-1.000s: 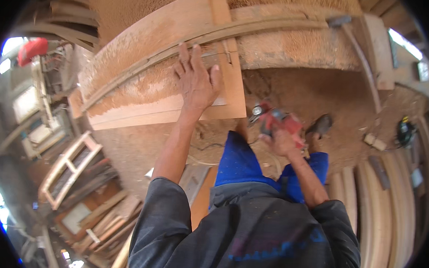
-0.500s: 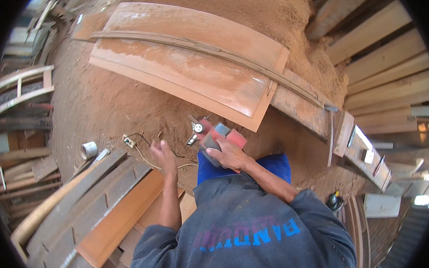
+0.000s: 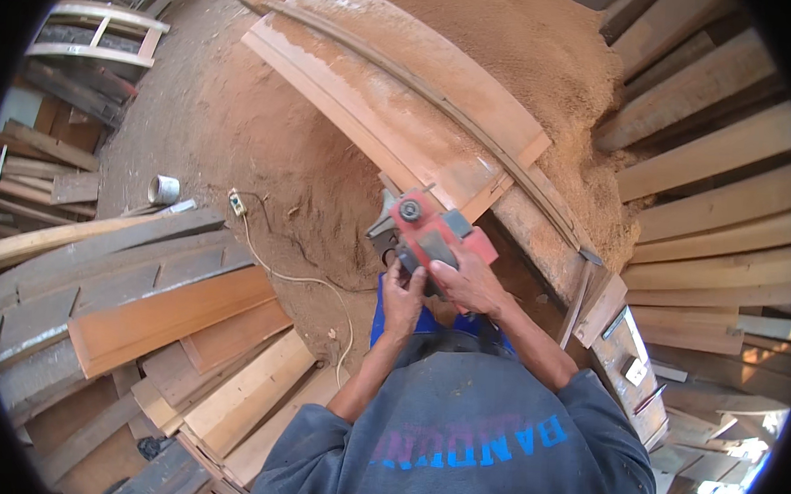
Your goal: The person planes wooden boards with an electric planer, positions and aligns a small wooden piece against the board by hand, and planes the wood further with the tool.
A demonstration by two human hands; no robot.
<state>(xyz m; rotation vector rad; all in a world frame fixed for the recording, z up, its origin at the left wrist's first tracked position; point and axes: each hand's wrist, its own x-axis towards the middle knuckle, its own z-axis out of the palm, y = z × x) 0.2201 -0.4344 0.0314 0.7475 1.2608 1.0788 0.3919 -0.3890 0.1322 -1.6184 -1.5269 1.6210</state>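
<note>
While both hands clasp it just below the plank (image 3: 394, 113), the red planer (image 3: 432, 235) looks heavy and rigid; left hand (image 3: 401, 303) underneath, right hand (image 3: 470, 282) wrapping its rear handle.

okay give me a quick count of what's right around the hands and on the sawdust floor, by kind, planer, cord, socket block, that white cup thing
Hands: 2, left hand and right hand, both on the planer
Red electric planer: 1
White cord: 1
Socket block: 1
White cup: 1
Total: 6
</note>
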